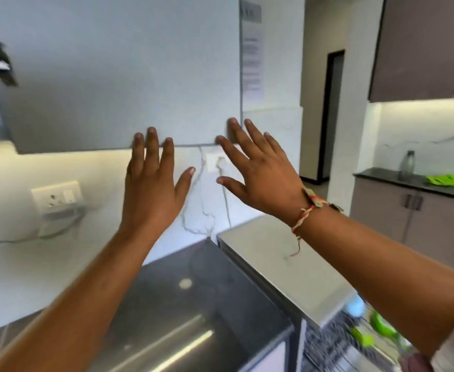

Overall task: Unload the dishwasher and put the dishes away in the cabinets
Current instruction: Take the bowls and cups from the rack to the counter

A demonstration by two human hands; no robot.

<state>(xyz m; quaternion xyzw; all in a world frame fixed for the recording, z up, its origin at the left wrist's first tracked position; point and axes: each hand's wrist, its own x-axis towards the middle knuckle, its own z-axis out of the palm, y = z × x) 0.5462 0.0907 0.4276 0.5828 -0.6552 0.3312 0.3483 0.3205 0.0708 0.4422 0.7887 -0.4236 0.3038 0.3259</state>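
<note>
A grey upper cabinet door (118, 76) fills the top left of the head view. My left hand (153, 181) is raised with straight fingers, and its fingertips touch the door's bottom edge. My right hand (258, 170), with a thread bracelet at the wrist, is spread open with its fingertips at the door's lower right corner. Neither hand holds anything. At the bottom right the open dishwasher's rack (336, 345) shows, blurred, with green items (381, 323) and a pale blue item in it.
A dark countertop (193, 304) runs below my arms, with the dishwasher's steel top (282, 267) to its right. Wall sockets (56, 197) and a cable sit on the marble backsplash. Farther right stand brown cabinets (422, 47), a counter with a bottle (407, 165) and green items (444, 180).
</note>
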